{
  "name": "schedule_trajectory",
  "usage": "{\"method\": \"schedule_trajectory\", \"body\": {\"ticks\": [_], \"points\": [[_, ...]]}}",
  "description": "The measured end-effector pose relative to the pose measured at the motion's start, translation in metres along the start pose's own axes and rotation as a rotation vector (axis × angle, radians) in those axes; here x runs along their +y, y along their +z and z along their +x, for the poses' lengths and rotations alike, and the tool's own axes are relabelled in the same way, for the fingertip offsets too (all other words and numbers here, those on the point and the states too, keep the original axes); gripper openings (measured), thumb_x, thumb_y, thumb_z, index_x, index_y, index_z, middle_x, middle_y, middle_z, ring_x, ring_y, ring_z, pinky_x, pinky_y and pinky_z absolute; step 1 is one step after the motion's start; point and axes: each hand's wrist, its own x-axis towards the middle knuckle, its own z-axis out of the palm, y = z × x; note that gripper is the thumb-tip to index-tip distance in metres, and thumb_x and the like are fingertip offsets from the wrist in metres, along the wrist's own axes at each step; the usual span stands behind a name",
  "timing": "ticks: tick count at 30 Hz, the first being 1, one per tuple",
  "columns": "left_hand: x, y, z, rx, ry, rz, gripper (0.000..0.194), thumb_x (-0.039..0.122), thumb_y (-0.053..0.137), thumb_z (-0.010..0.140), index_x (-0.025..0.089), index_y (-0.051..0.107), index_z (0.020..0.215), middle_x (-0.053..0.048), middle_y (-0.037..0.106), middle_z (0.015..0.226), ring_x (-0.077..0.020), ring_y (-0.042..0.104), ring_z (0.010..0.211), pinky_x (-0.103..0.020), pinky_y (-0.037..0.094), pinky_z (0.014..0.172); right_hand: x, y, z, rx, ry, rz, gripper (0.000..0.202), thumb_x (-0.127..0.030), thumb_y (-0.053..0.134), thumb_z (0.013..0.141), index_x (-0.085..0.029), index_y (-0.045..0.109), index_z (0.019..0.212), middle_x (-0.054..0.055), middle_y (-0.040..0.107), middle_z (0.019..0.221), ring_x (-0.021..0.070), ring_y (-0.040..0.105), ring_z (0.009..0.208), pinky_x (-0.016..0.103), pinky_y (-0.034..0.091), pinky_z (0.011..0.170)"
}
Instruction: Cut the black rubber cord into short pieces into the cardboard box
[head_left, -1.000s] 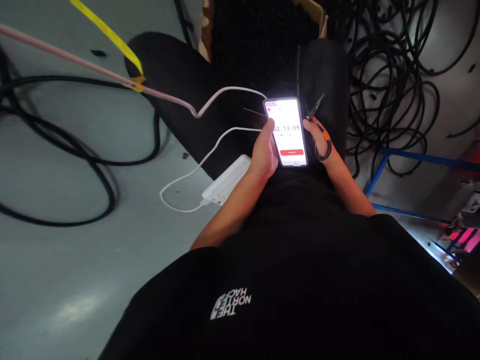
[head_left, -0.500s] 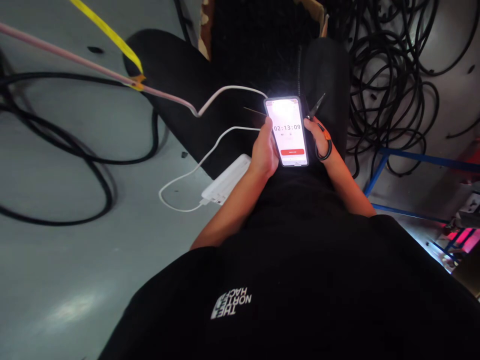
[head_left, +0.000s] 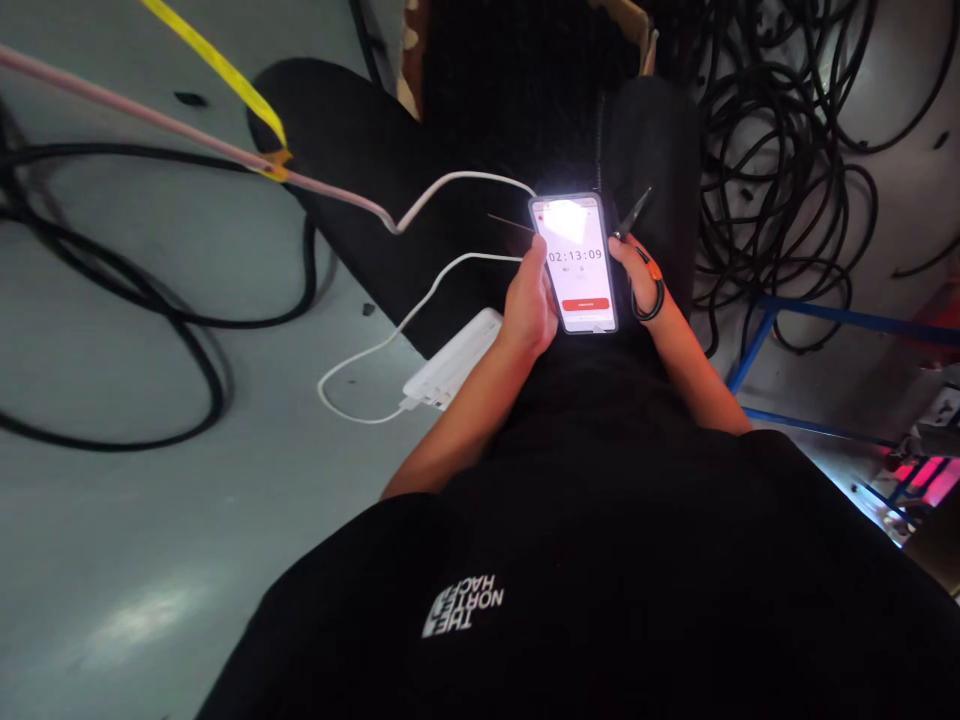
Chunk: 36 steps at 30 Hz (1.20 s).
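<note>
My left hand is closed round the left edge of a smartphone, its thumb along the side. The lit screen reads 02:13:09 above a red button, with a bright glare near the top. At the phone's right side, my right hand is closed on a pair of scissors with orange and black handles, the blades pointing up and right. Whether its hidden fingers also support the phone, I cannot tell. A white cable runs from behind the phone to a white power bank by my left forearm.
Between my knees stands a cardboard box full of black pieces. Tangled black hose lies on the floor at right, near a blue frame. More black hose loops at left, under a pink cord and a yellow strap.
</note>
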Motion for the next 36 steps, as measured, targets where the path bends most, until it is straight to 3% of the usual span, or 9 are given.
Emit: {"method": "schedule_trajectory", "body": {"ticks": [11, 16, 19, 24, 26, 28, 31, 34, 36], "points": [[-0.005, -0.006, 0.004, -0.036, -0.002, 0.016, 0.076, 0.076, 0.056, 0.131, 0.024, 0.076, 0.183, -0.018, 0.080, 0.185, -0.0408, 0.050, 0.196, -0.061, 0.048, 0.158, -0.012, 0.004, -0.007, 0.009, 0.055, 0.006, 0.066, -0.090, 0.083, 0.099, -0.030, 0.074, 0.126, 0.006, 0.091, 0.127, 0.0367, 0.088, 0.154, 0.046, 0.076, 0.123], [-0.008, -0.009, 0.004, -0.059, 0.026, -0.011, 0.060, 0.056, 0.054, 0.132, 0.021, 0.081, 0.173, -0.017, 0.079, 0.187, -0.0363, 0.044, 0.200, -0.060, 0.044, 0.160, -0.013, 0.006, -0.008, 0.049, 0.077, -0.005, 0.054, -0.082, 0.082, 0.103, -0.033, 0.078, 0.124, 0.008, 0.091, 0.126, 0.0366, 0.088, 0.149, 0.045, 0.078, 0.117], [-0.006, -0.009, 0.002, -0.059, 0.019, 0.008, 0.062, 0.062, 0.059, 0.130, 0.022, 0.082, 0.172, -0.018, 0.079, 0.186, -0.0388, 0.042, 0.200, -0.063, 0.044, 0.160, -0.011, 0.004, -0.006, 0.016, 0.063, 0.035, 0.058, -0.082, 0.083, 0.102, -0.031, 0.080, 0.129, 0.009, 0.092, 0.130, 0.0363, 0.089, 0.147, 0.047, 0.077, 0.121], [0.003, -0.009, -0.005, -0.049, -0.014, 0.052, 0.070, 0.064, 0.042, 0.135, 0.023, 0.078, 0.178, -0.013, 0.081, 0.183, -0.0407, 0.038, 0.201, -0.067, 0.043, 0.161, -0.009, 0.003, -0.007, 0.039, -0.001, 0.055, 0.059, -0.080, 0.086, 0.103, -0.028, 0.087, 0.132, 0.011, 0.090, 0.135, 0.0378, 0.087, 0.154, 0.048, 0.077, 0.119], [0.008, -0.010, -0.009, -0.101, -0.046, 0.050, 0.074, 0.067, 0.037, 0.135, 0.021, 0.078, 0.177, -0.014, 0.079, 0.186, -0.0435, 0.036, 0.202, -0.068, 0.045, 0.159, -0.009, 0.002, -0.007, 0.058, -0.018, 0.066, 0.055, -0.078, 0.091, 0.101, -0.029, 0.085, 0.124, 0.009, 0.088, 0.124, 0.0352, 0.089, 0.141, 0.045, 0.078, 0.110], [0.013, -0.013, -0.012, -0.191, -0.128, 0.019, 0.083, 0.079, 0.039, 0.131, 0.017, 0.080, 0.169, -0.020, 0.078, 0.186, -0.0472, 0.038, 0.200, -0.070, 0.048, 0.157, -0.007, -0.001, -0.004, 0.062, 0.035, 0.097, 0.053, -0.079, 0.093, 0.100, -0.030, 0.077, 0.113, 0.003, 0.081, 0.105, 0.0277, 0.088, 0.107, 0.039, 0.076, 0.090], [0.017, -0.017, -0.015, -0.304, -0.266, -0.037, 0.093, 0.093, 0.041, 0.126, 0.017, 0.084, 0.157, -0.026, 0.085, 0.175, -0.0506, 0.050, 0.195, -0.075, 0.054, 0.153, -0.002, -0.011, 0.004, -0.117, 0.228, 0.190, 0.067, -0.091, 0.091, 0.100, -0.030, 0.063, 0.101, -0.004, 0.066, 0.082, 0.0193, 0.067, 0.071, 0.036, 0.069, 0.071], [0.019, -0.014, -0.017, -0.312, -0.263, -0.034, 0.094, 0.094, 0.035, 0.127, 0.021, 0.084, 0.162, -0.023, 0.091, 0.161, -0.0525, 0.063, 0.185, -0.081, 0.059, 0.144, 0.002, -0.020, 0.011, -0.427, 0.311, 0.295, 0.075, -0.100, 0.089, 0.097, -0.030, 0.062, 0.099, -0.004, 0.066, 0.078, 0.0213, 0.071, 0.073, 0.043, 0.075, 0.077], [0.020, -0.009, -0.019, -0.302, -0.232, -0.016, 0.096, 0.095, 0.034, 0.128, 0.022, 0.083, 0.167, -0.022, 0.092, 0.158, -0.0535, 0.069, 0.180, -0.081, 0.062, 0.141, 0.001, -0.017, 0.010, -0.441, 0.284, 0.286, 0.075, -0.101, 0.088, 0.097, -0.030, 0.065, 0.101, -0.002, 0.067, 0.080, 0.0244, 0.077, 0.080, 0.047, 0.077, 0.082]]}}
